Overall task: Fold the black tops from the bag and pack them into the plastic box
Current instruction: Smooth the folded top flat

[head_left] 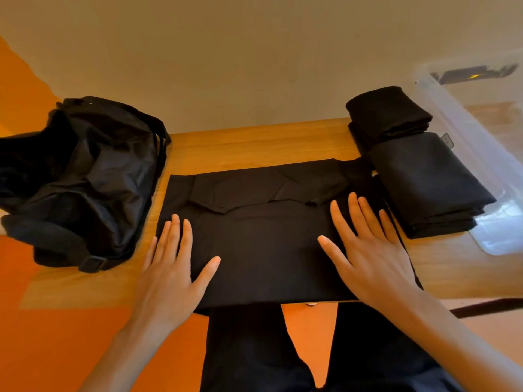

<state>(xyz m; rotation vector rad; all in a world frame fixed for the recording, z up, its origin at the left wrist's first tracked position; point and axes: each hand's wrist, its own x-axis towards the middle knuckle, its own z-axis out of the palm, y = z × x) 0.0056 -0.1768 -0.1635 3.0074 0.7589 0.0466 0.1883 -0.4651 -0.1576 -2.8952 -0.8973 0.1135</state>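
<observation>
Here two hands (167, 267) (370, 250) on one top (263, 244)

Left hand (172, 267) and right hand (368, 250) lie flat, palms down, fingers straight and spread.

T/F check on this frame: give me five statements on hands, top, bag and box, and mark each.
1. The left hand and right hand lie flat on the black top spread on the table. True.
2. The bag sits to the right of the spread top. False: it is on the left.
3. The right hand pinches a sleeve. False: its fingers are straight and spread on the fabric.
4. Folded tops lie between the spread top and the plastic box. True.
5. The plastic box is at the right end of the table. True.
</observation>
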